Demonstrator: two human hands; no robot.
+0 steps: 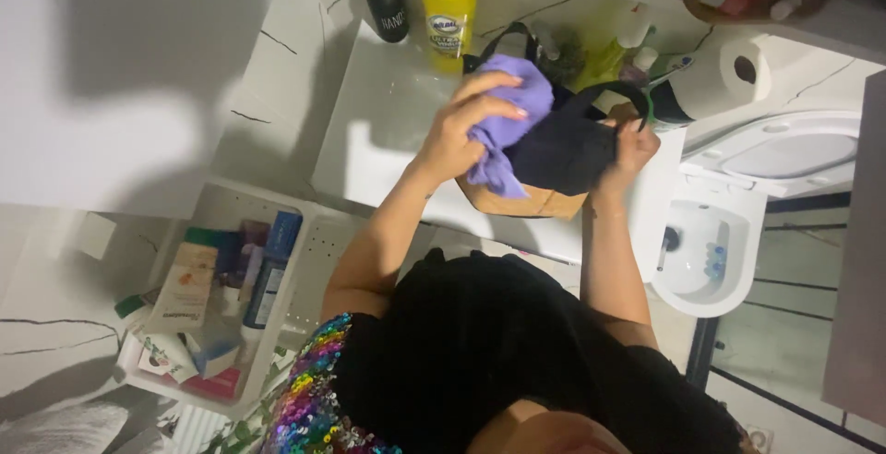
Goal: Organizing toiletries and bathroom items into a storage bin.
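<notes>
At the white countertop (369, 131), the left hand (459, 131) grips a purple cloth (512, 108) half-tucked into the black tote bag (563, 145), whose edge at three o'clock the right hand (632, 145) pinches open.

White marble-veined bathroom walls (277, 57), a white sink (378, 131), an open toilet (711, 251), and a white storage rack (221, 306).
</notes>
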